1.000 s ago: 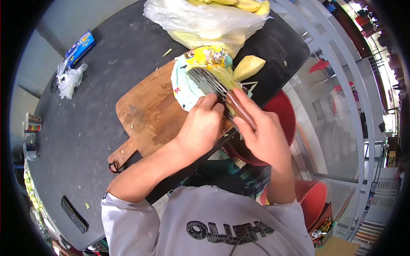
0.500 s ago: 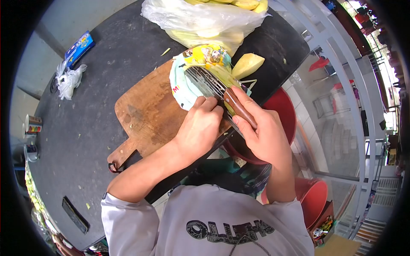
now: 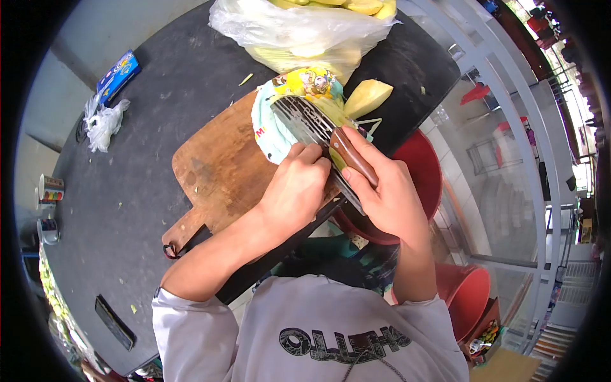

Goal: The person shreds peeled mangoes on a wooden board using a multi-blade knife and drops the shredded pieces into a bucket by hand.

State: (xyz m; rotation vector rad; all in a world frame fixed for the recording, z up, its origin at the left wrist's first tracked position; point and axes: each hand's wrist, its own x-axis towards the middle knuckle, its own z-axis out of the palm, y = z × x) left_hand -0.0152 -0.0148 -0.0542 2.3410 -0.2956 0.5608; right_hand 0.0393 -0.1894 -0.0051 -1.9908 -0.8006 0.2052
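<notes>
My right hand point(image 3: 388, 191) is wrapped round the brown wooden handle of a wide slotted blade point(image 3: 305, 121). The blade lies slanted over a light blue and yellow printed wrapper point(image 3: 270, 130) and pale green-yellow strips. Just left of the handle, my left hand point(image 3: 297, 181) is closed, its fingers curled beside the blade; what they hold is hidden. Under the wrapper lies a wooden cutting board point(image 3: 219, 165). A pale yellow peeled piece point(image 3: 369, 99) sits on the table right of the wrapper.
A white plastic bag point(image 3: 305, 38) of yellow pieces stands at the back of the dark table point(image 3: 89, 242). A red bucket point(image 3: 423, 178) is below the right edge. At the left are a blue packet point(image 3: 118, 76), a crumpled bag point(image 3: 104, 127), cups point(image 3: 51, 188) and a phone-like object point(image 3: 114, 321).
The slotted blade and my right hand have shifted slightly up and to the left. My left hand stays nearly in place, still closed.
</notes>
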